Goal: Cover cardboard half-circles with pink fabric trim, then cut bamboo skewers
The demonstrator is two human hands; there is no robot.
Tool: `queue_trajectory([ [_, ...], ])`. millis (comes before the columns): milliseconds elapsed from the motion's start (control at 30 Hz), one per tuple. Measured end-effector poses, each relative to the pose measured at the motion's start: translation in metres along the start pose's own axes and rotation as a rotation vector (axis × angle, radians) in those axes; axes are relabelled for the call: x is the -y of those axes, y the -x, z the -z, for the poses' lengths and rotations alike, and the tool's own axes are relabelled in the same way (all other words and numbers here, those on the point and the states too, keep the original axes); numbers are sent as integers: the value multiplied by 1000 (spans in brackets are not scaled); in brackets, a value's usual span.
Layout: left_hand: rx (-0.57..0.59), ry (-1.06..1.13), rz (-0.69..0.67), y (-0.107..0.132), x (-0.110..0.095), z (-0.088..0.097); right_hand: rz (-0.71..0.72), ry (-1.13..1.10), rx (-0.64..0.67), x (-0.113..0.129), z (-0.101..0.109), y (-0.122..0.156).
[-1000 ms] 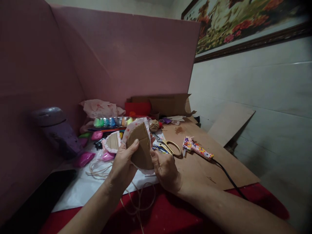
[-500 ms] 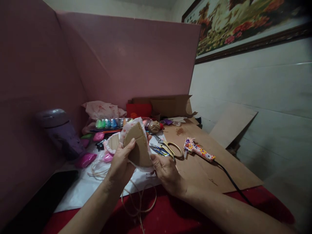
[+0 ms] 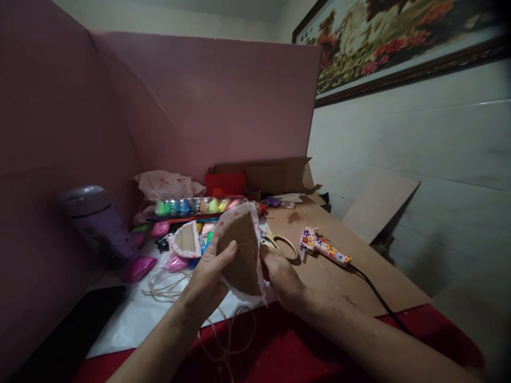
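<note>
Cardboard [image 3: 239, 258] shifts rightward; left fingers [image 3: 227, 255] pinch it, right fingers [image 3: 273, 259] close on its fabric edge [image 3: 262, 282] — hard tugging could tear it.

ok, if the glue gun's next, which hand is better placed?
Right hand, likely: it's nearer the floral glue gun, while the left hand grips the fabric-edged cardboard piece, thumb on its face.

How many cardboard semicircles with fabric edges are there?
2: one cardboard semicircle in the left hand, its straight edge at the right hand; another semicircle lying beyond the left hand. Others may be hidden.
</note>
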State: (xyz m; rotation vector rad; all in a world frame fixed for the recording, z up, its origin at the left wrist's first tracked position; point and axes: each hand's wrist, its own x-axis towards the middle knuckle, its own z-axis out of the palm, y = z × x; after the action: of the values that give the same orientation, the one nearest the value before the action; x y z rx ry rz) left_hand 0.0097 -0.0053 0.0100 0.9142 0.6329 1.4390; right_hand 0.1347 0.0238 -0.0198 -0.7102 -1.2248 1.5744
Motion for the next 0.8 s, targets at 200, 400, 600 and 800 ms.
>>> queue_trajectory([
  [200, -2, 4, 16, 1, 1, -1, 132, 147, -97, 1, -4, 8],
  [400, -4, 24, 45, 3, 1, -4, 267, 332, -145, -9, 0, 9],
  [600, 21, 40, 6, 2, 5, -7, 423, 625, -228, -15, 4, 7],
  [800, -31, 63, -11, 1, 14, -7, 618, 984, -270, -15, 6, -1],
])
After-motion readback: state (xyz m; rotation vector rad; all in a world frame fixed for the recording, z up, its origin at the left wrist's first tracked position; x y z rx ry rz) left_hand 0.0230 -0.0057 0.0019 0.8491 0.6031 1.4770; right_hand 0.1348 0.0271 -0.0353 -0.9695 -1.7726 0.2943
